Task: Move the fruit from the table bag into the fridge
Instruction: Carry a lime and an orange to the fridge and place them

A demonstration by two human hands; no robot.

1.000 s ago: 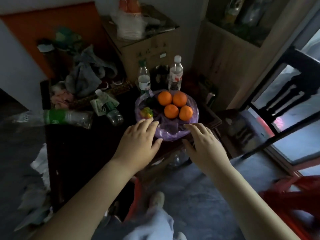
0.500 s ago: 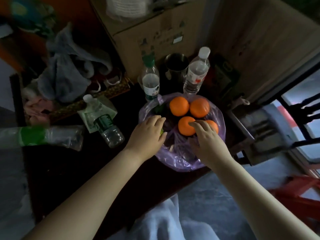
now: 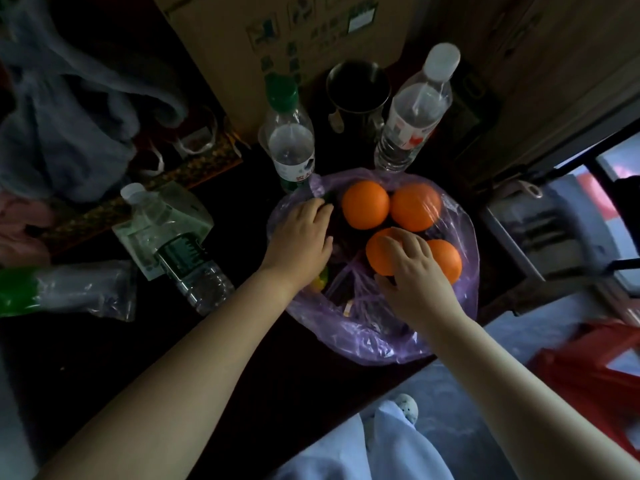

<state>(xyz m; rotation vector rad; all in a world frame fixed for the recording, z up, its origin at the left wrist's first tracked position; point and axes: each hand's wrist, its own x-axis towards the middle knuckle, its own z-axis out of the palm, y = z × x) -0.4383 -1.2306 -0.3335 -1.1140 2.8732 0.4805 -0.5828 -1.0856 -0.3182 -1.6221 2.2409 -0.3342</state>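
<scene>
The crinkled purple plastic bag overhangs the dark wooden table's near edge; right hand clasps a round orange fruit, while the left hand's hold is unclear.

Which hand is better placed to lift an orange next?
Right. The right hand has its fingers curled over the near orange; the left hand rests at the left edge of the purple bag, touching no orange.

Four oranges lie in the bag on the table, two bottles standing behind it.
</scene>
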